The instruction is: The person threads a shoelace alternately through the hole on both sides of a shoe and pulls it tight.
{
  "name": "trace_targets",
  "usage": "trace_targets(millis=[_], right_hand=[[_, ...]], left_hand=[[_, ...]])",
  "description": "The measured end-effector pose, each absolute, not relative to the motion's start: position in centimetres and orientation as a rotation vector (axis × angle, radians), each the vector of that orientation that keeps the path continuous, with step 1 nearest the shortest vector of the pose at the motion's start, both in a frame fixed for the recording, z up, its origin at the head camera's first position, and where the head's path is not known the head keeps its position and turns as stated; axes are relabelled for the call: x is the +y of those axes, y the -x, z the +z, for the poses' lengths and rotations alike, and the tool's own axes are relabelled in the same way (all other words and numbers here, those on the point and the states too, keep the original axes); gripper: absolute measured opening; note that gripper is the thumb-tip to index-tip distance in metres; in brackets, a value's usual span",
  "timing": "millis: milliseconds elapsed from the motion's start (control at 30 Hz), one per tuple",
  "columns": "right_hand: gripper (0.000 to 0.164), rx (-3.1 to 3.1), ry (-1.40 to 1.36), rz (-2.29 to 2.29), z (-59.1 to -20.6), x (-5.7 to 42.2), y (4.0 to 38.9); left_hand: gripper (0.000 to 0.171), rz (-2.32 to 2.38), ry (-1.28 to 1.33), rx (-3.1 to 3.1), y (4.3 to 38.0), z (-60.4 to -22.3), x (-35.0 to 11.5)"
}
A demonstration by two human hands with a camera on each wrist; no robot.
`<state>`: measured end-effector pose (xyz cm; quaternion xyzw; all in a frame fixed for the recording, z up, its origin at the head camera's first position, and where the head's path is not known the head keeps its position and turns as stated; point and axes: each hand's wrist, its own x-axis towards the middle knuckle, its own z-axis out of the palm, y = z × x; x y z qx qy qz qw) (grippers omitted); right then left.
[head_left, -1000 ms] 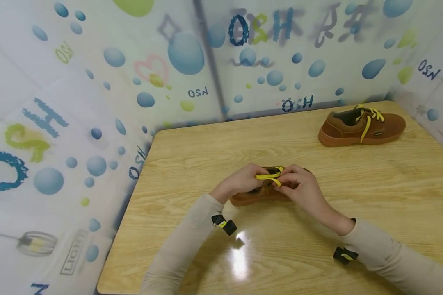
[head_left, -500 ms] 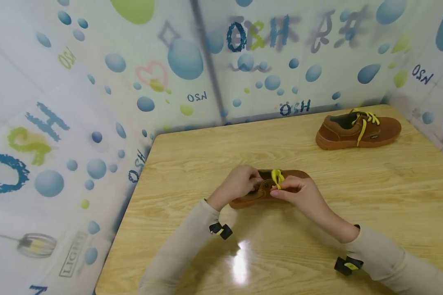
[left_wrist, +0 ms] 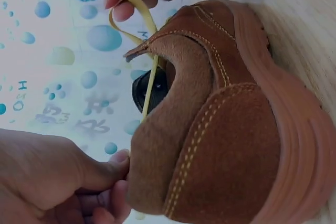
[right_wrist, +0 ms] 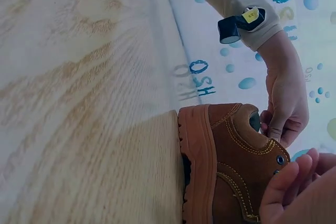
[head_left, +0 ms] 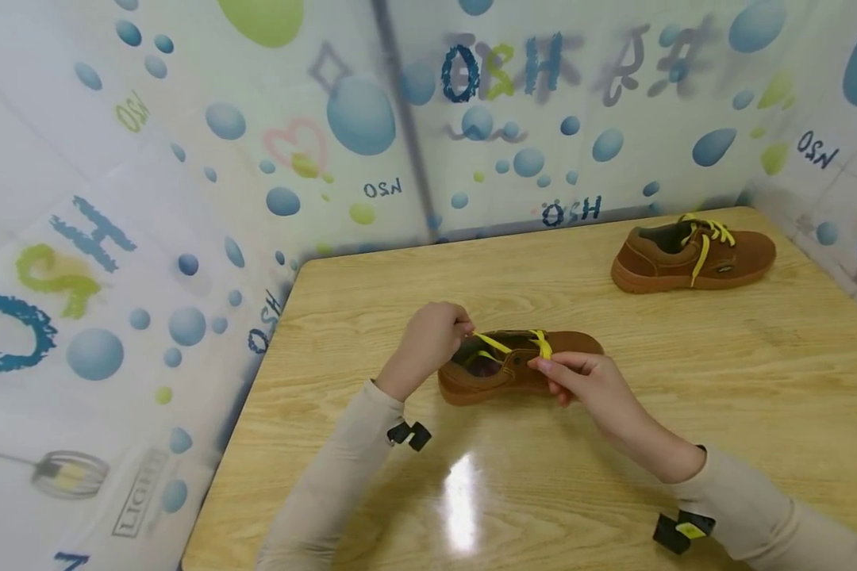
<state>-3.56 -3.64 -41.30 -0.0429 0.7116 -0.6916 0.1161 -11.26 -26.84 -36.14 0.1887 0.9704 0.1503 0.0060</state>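
A brown suede shoe (head_left: 464, 390) with yellow stitching stands sole down on the table, its toe to the right. My left hand (head_left: 428, 345) is over the shoe's heel opening and pinches a yellow shoelace (head_left: 493, 343), which runs straight from the fingers to the eyelet flap. In the left wrist view the shoelace (left_wrist: 149, 90) crosses the opening in front of a dark inner part. My right hand (head_left: 593, 381) pinches a looped part of the lace above the eyelets. The right wrist view shows bare eyelets (right_wrist: 280, 159) on the near flap, close to the right fingertips.
A second brown shoe (head_left: 693, 254), with yellow laces threaded, stands at the table's back right. The wooden table (head_left: 371, 293) meets patterned walls (head_left: 243, 182) at the back and sides. Black wrist cameras (head_left: 409, 434) hang from both sleeves.
Both hands were close together at the lace over the tongue. My left hand then dipped to the opening and has moved left, stretching the lace. My right hand stayed near the eyelets.
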Motion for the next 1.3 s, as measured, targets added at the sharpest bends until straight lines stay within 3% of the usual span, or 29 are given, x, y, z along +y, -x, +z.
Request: trace_targets(millis=[267,567,867,1300], right_hand=[[0.038,2.196,0.124,-2.018,-41.5,-3.8,3.5],[0.014,2.747,0.303,-1.753,-41.7,-4.1,4.0],[0.013,2.730,0.211,-1.711,-41.6,-4.1,4.7],[0.030,2.286,0.093,-1.896,-41.1,-4.1,5.0]], left_hand=[[0.020,0.499,-0.544,3.042,11.4,-36.3,-27.3],[0.020,0.496,-0.534,3.052,11.5,-36.3,-28.1],[0.019,0.508,-0.527,3.054,11.6,-36.4,-28.4],[0.018,0.493,-0.498,3.127,11.6,-36.2,-29.3]])
